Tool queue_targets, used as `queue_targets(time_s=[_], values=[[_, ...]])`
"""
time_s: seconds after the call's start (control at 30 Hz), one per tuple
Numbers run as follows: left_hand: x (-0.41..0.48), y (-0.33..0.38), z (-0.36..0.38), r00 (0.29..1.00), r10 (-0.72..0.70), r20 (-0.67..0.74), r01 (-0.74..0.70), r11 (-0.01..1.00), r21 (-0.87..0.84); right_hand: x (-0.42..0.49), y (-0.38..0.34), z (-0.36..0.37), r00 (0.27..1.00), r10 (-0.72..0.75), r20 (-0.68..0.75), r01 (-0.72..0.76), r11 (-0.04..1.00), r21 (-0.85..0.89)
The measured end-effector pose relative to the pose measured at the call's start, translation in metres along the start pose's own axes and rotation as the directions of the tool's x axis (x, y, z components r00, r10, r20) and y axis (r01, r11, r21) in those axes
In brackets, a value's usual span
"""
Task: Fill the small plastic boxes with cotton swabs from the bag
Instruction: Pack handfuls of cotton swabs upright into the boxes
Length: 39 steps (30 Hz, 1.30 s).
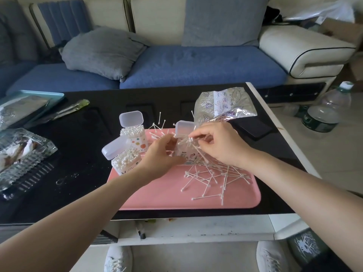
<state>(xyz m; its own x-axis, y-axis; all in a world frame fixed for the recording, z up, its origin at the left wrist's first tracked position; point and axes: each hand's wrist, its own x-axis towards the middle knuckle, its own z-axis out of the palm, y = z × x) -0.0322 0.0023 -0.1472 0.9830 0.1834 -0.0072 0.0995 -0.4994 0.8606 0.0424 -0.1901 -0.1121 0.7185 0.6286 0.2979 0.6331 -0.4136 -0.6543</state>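
The right grip (218,144) pinches a bunch of cotton swabs (193,143) over the open box (188,155), which the left grip (163,156) holds upright on the pink tray (157,193).

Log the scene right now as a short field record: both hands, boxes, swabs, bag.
left-hand grip: holds the third box, lid open
right-hand grip: pinches a swab bunch at that box's mouth
full boxes: rear box and front box, lids open, tray's left side
loose swabs: scattered on the pink tray, right side
bag: lies on the black table behind the tray
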Motion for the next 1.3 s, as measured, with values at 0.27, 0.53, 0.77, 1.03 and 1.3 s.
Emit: queue_targets(time_s=[0.27, 0.53, 0.77, 1.03, 1.3], values=[[0.001, -0.008, -0.004, 0.999, -0.033, -0.008, 0.033, 0.999, 0.016, -0.002, 0.007, -0.009, 0.979, 0.191, -0.076, -0.189, 0.982, 0.024], [-0.006, 0.003, 0.005, 0.999, 0.027, 0.021, -0.023, 0.987, -0.157, -0.011, 0.012, 0.023, 0.926, 0.316, 0.207, -0.345, 0.930, 0.122], [-0.009, 0.011, 0.028, 0.993, 0.099, -0.061, -0.112, 0.948, -0.298, -0.012, -0.005, 0.022, 0.964, 0.262, -0.043, -0.251, 0.952, 0.177], [-0.006, 0.019, 0.039, 0.953, 0.062, -0.298, -0.168, 0.923, -0.347, -0.017, -0.016, 0.033, 0.982, 0.155, -0.109, -0.149, 0.987, 0.058], [-0.006, 0.027, 0.045, 0.961, -0.012, -0.277, -0.103, 0.912, -0.396, -0.018, -0.015, 0.030, 0.997, 0.023, -0.071, -0.035, 0.984, -0.172]])
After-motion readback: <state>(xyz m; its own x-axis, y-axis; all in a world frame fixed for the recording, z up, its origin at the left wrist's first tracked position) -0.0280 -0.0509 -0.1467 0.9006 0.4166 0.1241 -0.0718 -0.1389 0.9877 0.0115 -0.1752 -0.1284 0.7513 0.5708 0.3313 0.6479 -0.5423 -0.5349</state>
